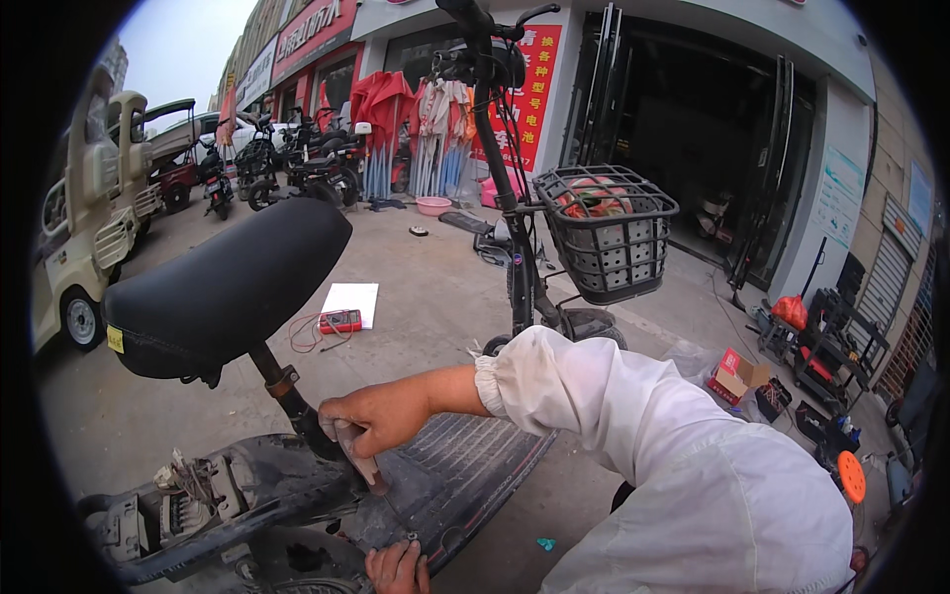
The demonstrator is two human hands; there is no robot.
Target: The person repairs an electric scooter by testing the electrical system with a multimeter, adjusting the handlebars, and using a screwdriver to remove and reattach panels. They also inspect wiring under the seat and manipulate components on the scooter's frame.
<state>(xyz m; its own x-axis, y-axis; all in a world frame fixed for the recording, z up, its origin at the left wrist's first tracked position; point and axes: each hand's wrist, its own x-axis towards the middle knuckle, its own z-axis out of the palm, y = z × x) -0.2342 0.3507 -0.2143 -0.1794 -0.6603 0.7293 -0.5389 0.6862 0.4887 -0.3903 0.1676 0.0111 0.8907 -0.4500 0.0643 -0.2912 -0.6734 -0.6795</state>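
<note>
An electric bike stands in front of me with a black saddle [228, 287] on a post [287, 391] and a ribbed black footboard [465, 465]. My right hand [376, 416], in a white sleeve, reaches across to the base of the seat post. It is closed around a pale tool handle [361, 463] that points down onto the frame. My left hand [396, 569] shows only partly at the bottom edge. Its fingers rest against the near rim of the footboard by a small metal part [412, 540]. The opened rear of the frame shows wiring [183, 495].
A black wire basket [606, 233] hangs on the bike's front below the handlebar [485, 25]. A red meter [339, 321] with leads lies by a white sheet [351, 297] on the pavement. Parked scooters [297, 163] and a small beige vehicle [84, 218] stand left. A cardboard box [737, 374] and tool racks [821, 356] are right.
</note>
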